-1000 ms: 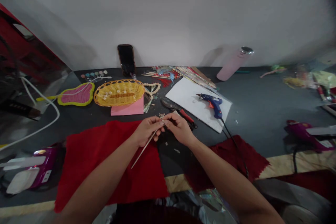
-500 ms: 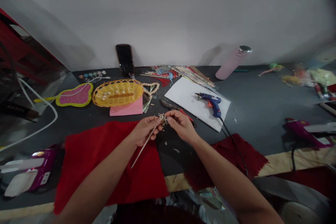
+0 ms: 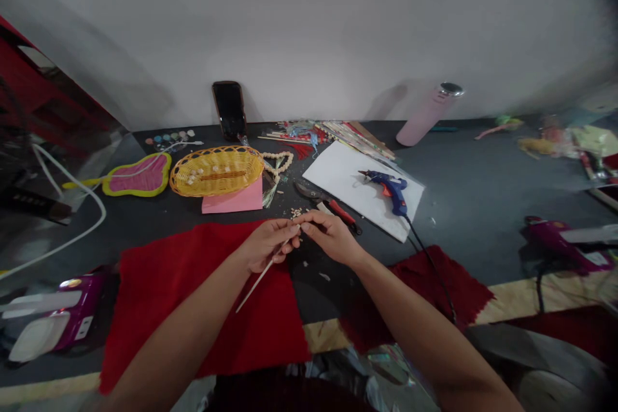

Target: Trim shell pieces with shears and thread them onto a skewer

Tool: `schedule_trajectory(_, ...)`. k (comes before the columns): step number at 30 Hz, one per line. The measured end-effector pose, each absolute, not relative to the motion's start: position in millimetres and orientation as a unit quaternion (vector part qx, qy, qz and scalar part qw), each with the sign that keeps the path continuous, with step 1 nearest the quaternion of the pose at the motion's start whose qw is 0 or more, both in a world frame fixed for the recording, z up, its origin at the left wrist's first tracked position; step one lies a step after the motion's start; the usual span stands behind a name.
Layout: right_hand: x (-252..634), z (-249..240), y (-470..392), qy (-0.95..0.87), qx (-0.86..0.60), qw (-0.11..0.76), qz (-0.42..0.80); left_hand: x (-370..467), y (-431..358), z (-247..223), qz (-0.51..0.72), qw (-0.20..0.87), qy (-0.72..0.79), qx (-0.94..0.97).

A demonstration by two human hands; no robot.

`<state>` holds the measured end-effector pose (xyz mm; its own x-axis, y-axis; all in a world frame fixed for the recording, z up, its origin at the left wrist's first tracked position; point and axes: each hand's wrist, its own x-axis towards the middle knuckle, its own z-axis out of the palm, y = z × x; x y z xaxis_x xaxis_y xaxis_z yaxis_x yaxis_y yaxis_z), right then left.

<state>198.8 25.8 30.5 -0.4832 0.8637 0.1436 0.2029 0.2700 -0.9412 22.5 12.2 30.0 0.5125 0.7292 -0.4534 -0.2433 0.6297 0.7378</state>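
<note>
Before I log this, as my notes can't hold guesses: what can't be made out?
Head view, all:
- Anything between left hand and right hand at the stick's upper end: hidden by fingers.
- Part of the small pieces: behind the right hand.
- Marks on the pink bottle: too small.
- Packets at far right: blurred.
- Left purple device: cut off by the left edge.

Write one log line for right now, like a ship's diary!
left hand: holds stick | right hand: by stick's upper end, grip unclear | pale bits: beyond fingertips | glue gun: on white board
</note>
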Motion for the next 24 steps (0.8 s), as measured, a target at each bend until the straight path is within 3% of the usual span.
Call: schedule_trajectory(24, 199.2, 26.6, 27.1, -0.653, -0.386, 0.331, 0.561, 25.6, 10.0, 29.9, 0.322, 0.758, 0.437, 0.360)
